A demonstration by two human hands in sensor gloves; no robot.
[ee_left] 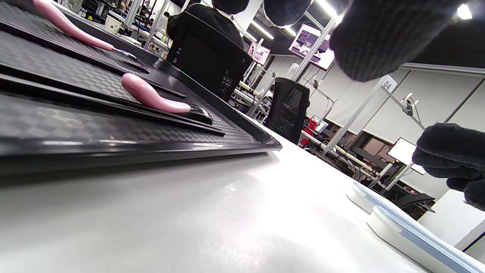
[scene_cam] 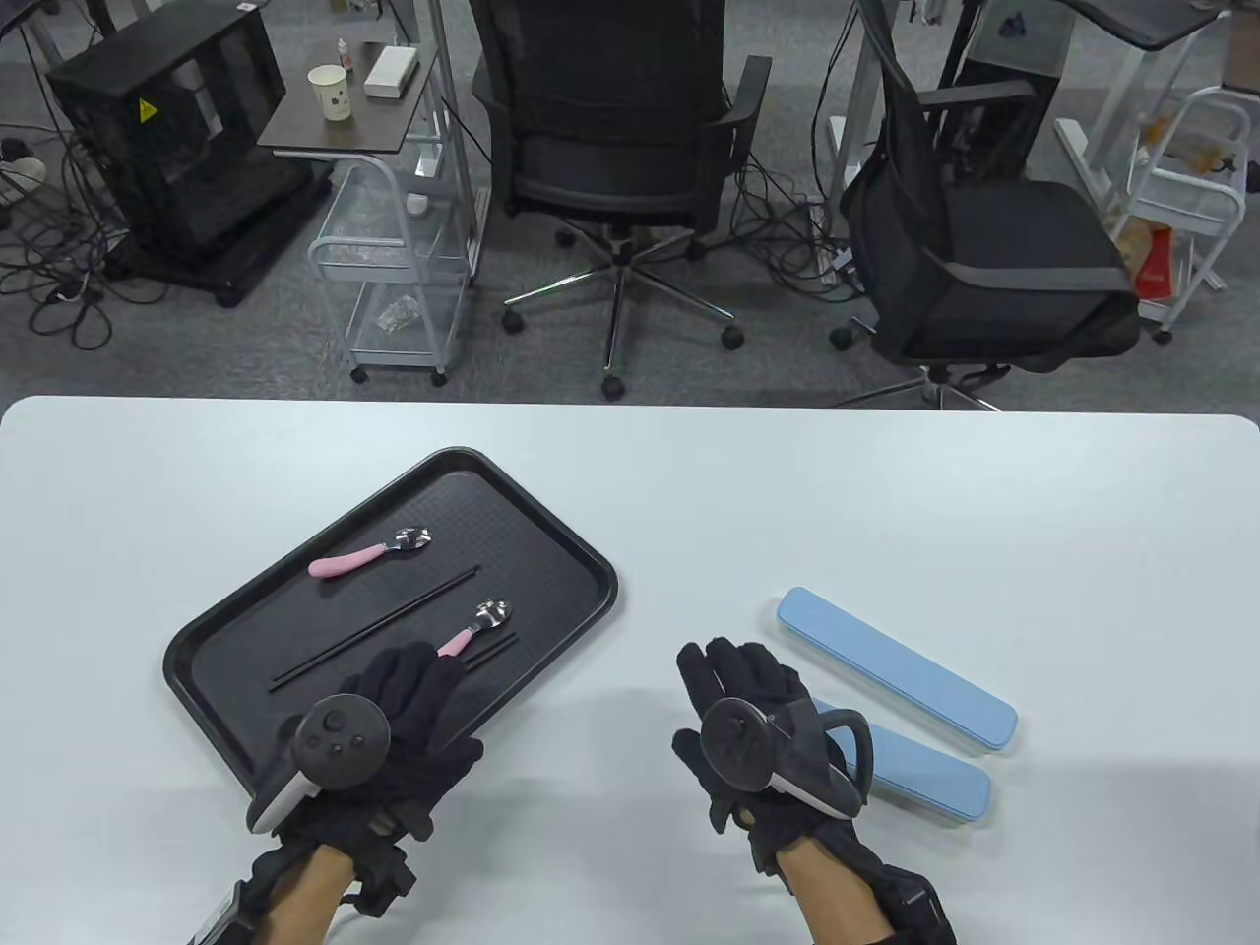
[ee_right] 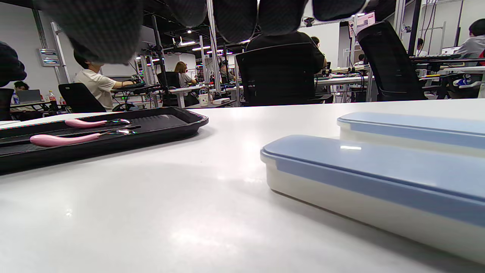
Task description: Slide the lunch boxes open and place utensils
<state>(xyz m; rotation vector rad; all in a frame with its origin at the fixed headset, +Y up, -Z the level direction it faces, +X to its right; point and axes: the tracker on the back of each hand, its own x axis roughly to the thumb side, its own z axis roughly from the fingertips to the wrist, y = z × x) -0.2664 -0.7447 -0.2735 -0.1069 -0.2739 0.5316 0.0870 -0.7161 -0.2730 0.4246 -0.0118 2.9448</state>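
While both black-gloved hands hover low near the table's six o'clock edge, neither grips anything. The left hand [scene_cam: 394,724] lies palm down over the near corner of the black rectangular plastic tray [scene_cam: 246,615], its fingers loosely spread and pointing toward one o'clock, fingertips close to the handle of the nearer pink-handled steel spoon [scene_cam: 477,625]; whether they touch it I cannot tell. The right hand [scene_cam: 753,733] is also spread, fingers aimed at twelve o'clock, with the nearer pale-blue oblong lunch box [scene_cam: 930,778] just beside it at three o'clock. A second, matching blue-lidded box [scene_cam: 896,669] lies alongside, farther out toward two o'clock. Both boxes have smooth matte lids over cream bases with rounded ends, and both lids are closed.

On the tray's embossed checker-textured floor rest thin black chopsticks [scene_cam: 374,628] between the nearer spoon and the farther pink-handled spoon [scene_cam: 369,554]. The glossy white tabletop [scene_cam: 886,492] shows soft reflections.
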